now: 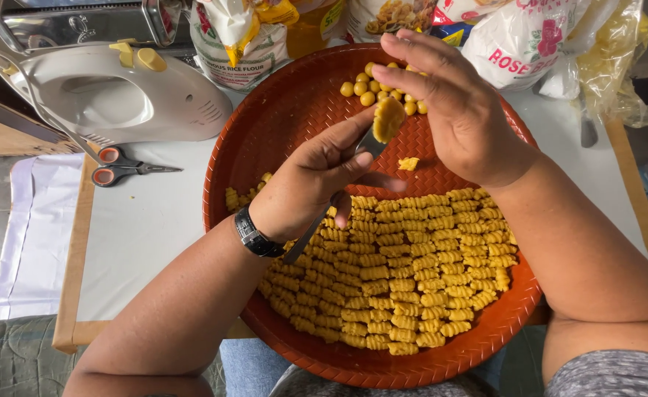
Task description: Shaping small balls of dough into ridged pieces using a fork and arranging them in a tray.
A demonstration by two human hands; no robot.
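Left hand (317,180) closed around the handle of a metal fork (324,213), thumb along the top, tines raised toward the right hand and carrying a flattened yellow dough piece (388,119). A black wristwatch (255,235) strapped just behind that hand. Right hand (453,110) open and loosely curved, fingers (412,55) stretched leftward above the dough, thumb side just beside or touching it; whether the thumb presses the dough cannot be told. Directly beneath both hands, a round reddish-brown plastic tray (265,125) with a woven texture. Beyond the right hand's fingertips, a cluster of small yellow dough balls (361,90), partly hidden by the fingers. Just below the raised dough, between the two hands, a small yellow crumb (408,163) lying on the tray. Nearer the body, under the wrists and forearms, rows of ridged, rolled yellow dough curls (412,279) laid side by side across the tray. Well to the left of the left hand, orange-handled scissors (122,165) on the white table (155,220), and past them a white hand mixer (118,92). Beyond the tray's far rim, past the right hand, several food bags (522,44), white and clear plastic.
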